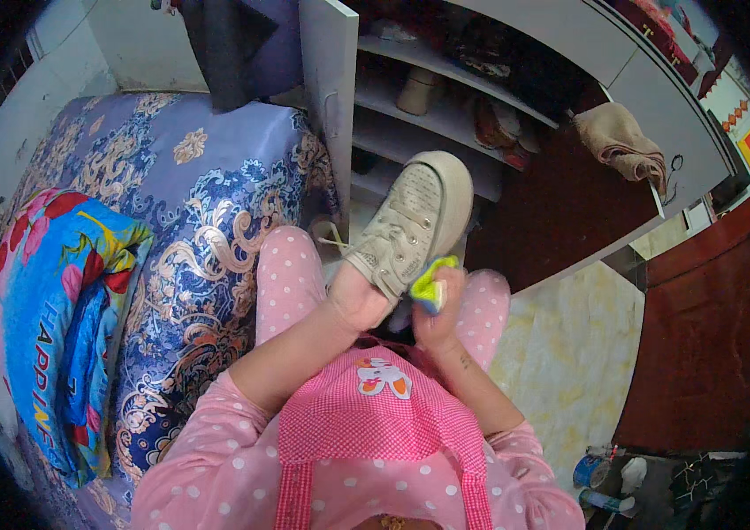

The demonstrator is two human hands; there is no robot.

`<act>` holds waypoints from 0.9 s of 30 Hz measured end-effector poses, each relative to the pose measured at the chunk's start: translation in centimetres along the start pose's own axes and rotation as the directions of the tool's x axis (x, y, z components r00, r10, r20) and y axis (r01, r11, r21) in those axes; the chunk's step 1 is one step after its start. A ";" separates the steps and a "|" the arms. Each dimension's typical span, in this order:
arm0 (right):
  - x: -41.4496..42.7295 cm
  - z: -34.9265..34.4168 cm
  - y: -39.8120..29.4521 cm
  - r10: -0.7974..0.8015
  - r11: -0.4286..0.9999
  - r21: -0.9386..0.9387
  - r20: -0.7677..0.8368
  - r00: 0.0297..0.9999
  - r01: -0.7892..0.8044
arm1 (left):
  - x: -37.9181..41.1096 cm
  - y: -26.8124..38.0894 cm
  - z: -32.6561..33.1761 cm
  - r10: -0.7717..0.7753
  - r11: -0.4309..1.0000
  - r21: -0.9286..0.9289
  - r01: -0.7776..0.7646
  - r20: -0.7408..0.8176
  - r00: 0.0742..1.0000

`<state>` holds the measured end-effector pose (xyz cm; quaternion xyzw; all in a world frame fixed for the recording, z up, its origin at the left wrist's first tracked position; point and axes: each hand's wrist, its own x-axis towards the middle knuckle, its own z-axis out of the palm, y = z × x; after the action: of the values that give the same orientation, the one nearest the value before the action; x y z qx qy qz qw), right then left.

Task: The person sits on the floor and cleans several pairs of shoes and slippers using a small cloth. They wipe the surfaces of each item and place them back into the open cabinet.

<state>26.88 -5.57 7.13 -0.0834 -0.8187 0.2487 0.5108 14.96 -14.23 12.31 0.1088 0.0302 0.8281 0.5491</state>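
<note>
In front of my knees a beige canvas lace-up shoe (408, 218) is held up, its toe pointing away and to the right. My left hand (363, 298) reaches into the shoe's opening and supports it from inside, so the fingers are hidden. My right hand (442, 305) grips a small yellow-green and blue piece, a sponge or cloth (433, 281), beside the shoe's heel end and close to its sole edge. That hand looks slightly blurred.
On the left is a bed with a blue patterned cover (216, 159), bearing a folded bright blanket (63, 331). Ahead stands an open cabinet with shelves (428, 122). A brown towel (623, 142) hangs over its right door. Small items (607, 477) lie at lower right.
</note>
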 end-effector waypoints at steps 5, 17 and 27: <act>7.5 -3.3 0.7 -0.114 0.975 -0.210 -0.179 0.977 0.075 | -1.0 -3.2 0.6 -0.053 0.985 0.158 0.070 -0.109 0.993; 3.6 -2.7 -0.7 -0.086 0.992 -0.098 -0.036 0.996 0.082 | -2.2 -2.3 -4.9 -0.023 -0.426 0.890 -0.161 0.167 0.986; 9.9 -2.5 -4.5 -0.057 0.971 -0.216 0.194 0.979 0.099 | -1.0 -0.6 -1.2 -0.172 -0.003 0.979 -0.202 0.199 0.965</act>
<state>25.00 -4.80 18.11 -0.0847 -0.8885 0.1407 0.4284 15.61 -14.84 10.85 0.5740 0.5337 0.5445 0.2986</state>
